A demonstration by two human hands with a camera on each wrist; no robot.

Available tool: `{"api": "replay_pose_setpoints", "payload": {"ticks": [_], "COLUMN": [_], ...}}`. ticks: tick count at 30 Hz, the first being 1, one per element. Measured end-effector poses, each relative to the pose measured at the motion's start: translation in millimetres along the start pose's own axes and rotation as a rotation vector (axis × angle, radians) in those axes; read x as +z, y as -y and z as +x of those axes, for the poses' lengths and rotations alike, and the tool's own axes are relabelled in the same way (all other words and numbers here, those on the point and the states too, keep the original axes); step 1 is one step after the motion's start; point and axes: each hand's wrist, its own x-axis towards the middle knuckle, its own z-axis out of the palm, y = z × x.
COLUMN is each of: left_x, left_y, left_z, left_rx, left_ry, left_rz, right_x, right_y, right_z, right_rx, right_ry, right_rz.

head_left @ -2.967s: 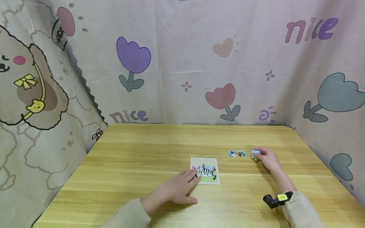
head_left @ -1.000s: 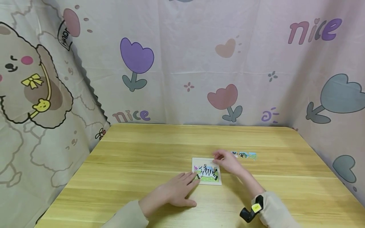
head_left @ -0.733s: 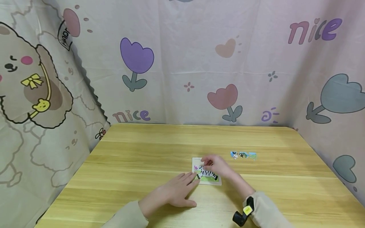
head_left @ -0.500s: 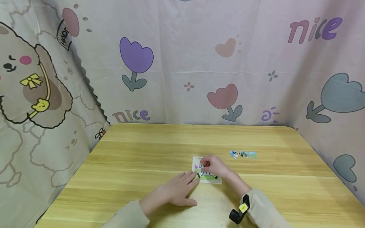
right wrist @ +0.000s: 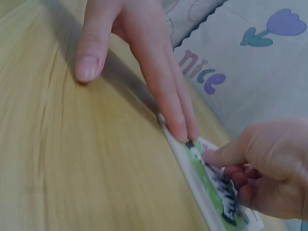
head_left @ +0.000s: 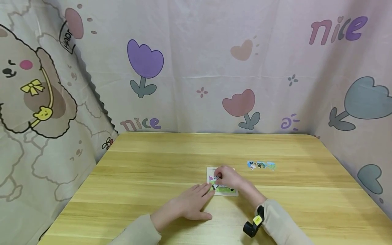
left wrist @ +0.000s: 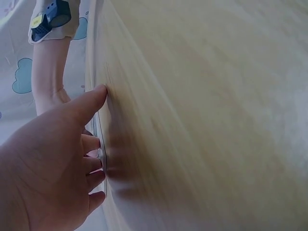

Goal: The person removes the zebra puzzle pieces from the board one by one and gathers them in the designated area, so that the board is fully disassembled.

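Zebra puzzle board (head_left: pixel 228 191) lies flat on the wooden table (head_left: pixel 153 170), near the front middle. My right hand (head_left: pixel 228 177) is now on top of it, fingers curled in a narrow pinch on a small puzzle piece (head_left: pixel 216 177) with zebra stripes, at the board's upper-left part. Three seconds back this hand was out at the loose pieces to the right; a second ago it was crossing in over the board's far edge; since then it has crept left and lower onto the picture. I read that as the piece brought over and being fitted, not yet let go.

Right wrist view: thumb and forefinger tips (right wrist: pixel 216 156) press down at the striped area, other fingers folded under.

My left hand (head_left: pixel 186 206) has not shifted: flat on the table, fingers straight, tips touching the board's left edge (right wrist: pixel 180 132), bracing it.

Remaining loose pieces (head_left: pixel 261 165) sit in a short row, well apart to the right.
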Motion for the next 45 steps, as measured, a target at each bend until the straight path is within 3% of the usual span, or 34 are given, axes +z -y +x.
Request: {"api": "replay_pose_setpoints", "payload": {"ticks": [6, 10, 21, 35, 45], "left_x": [0.8, 0.4, -1.9, -3.7, -10.3], "left_y": [-0.2, -0.1, -1.5, -0.3, -3.3], "left_z": [0.8, 0.1, -0.3, 1.3, 0.2], "left_rx": [0.011, 0.006, -0.004, -0.001, -0.015], "left_ry": [-0.002, -0.005, 0.014, 0.018, 0.039], "left_rz": [0.003, 0.008, -0.005, -0.012, -0.019], "right_x": [0.6, 2.9, 8.4, 11.8, 13.1], "right_y": [-0.7, -2.3, -5.4, -6.5, -6.4], "right_z": [0.6, 0.9, -5.1, -3.2, -3.3], "right_rx": [0.057, 0.047, 0.048, 0.010, 0.036], "right_ry": [0.011, -0.001, -0.094, -0.118, -0.155], "right_rz": [0.078, 0.125, 0.286, 0.224, 0.219]}}
